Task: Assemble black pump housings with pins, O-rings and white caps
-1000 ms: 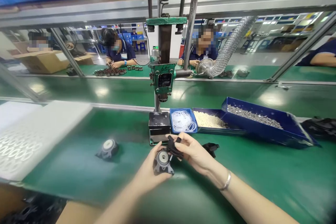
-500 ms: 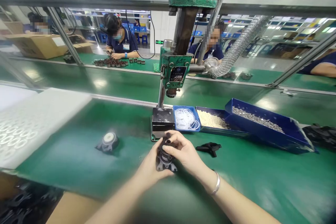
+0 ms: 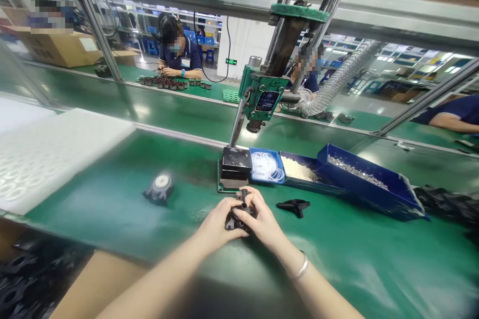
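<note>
Black assembly [image 3: 232, 221], grey-edged, partly hidden

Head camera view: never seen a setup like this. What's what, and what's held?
There's no robot here: these are a person's bare hands, seen by a camera worn on the head, looking forward and down. The left hand and right hand together hold a dark part, mostly hidden by the fingers. Behind them stands a green-headed bench press. On the green work surface lie a black three-armed piece to the right and a dark round-topped part with a pale centre to the left. Blue trays beside the press hold white rings, small pale pieces and small metal pieces.
</note>
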Demonstrator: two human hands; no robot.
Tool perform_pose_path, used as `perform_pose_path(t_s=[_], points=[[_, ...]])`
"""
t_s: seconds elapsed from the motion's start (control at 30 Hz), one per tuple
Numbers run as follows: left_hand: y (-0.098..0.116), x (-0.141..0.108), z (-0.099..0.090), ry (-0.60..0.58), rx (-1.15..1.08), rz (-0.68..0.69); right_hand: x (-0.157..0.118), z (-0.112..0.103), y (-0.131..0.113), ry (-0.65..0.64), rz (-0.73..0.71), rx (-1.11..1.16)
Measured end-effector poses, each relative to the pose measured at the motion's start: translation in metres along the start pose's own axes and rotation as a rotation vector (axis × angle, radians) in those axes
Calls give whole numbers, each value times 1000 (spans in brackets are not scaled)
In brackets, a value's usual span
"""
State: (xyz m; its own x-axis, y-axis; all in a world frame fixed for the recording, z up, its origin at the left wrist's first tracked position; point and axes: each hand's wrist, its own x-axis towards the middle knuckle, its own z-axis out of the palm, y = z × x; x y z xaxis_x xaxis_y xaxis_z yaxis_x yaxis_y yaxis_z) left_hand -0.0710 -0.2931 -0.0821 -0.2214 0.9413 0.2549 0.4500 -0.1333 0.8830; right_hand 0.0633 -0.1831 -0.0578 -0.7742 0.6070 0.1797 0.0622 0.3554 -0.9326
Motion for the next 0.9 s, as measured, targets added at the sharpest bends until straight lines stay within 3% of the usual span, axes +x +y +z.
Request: perform_pose_path(t_s=[0.23, 0.43, 0.73, 0.83, 0.9], points=[[-3, 1, -2, -5, -3, -11, -1, 2, -2, -4, -20, -80], [-4, -1, -2, -2, 18, -45, -5, 11, 0, 92, -4, -76], [15, 2, -7, 2, 61, -97, -7, 20, 4, 209, -22, -48], [16, 2, -7, -24, 69, -98, -9, 20, 2, 203, -23, -31], [14, 1, -7, -38, 69, -89, -11, 7, -7, 130, -42, -31]])
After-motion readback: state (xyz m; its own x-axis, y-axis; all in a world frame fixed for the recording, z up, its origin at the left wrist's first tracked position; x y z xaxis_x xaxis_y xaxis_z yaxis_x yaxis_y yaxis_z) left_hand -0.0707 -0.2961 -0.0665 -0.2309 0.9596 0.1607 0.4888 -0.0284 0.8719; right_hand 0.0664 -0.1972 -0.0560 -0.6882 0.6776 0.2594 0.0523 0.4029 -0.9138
